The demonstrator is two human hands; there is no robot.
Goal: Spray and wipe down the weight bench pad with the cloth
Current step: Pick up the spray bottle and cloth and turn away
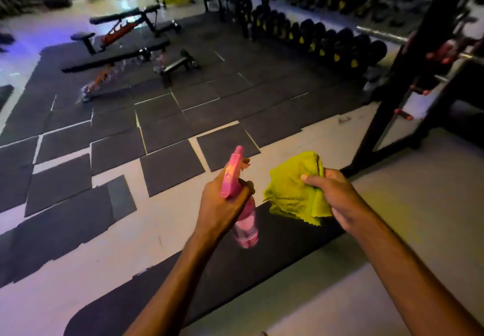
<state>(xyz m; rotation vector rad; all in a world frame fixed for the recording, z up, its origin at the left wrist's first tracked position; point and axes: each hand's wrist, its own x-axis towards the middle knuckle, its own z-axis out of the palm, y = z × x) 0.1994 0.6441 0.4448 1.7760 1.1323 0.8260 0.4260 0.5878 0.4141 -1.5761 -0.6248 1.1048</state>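
A long black bench pad [275, 252] runs diagonally under my arms, from the lower left up toward the black rack on the right. Above it my left hand [222, 204] grips a pink spray bottle [245, 228], with the pink nozzle head pointing up and away and a finger on the trigger. My right hand [332, 197] holds a crumpled yellow-green cloth [293, 189], also held over the pad. Neither the bottle nor the cloth touches the pad.
A black rack upright [408, 79] with red pegs stands at the right, close to the pad's far end. Black floor mats [167, 131] cover the floor ahead. Two other benches [117, 55] stand at the back left. A dumbbell rack [327, 40] lines the back right.
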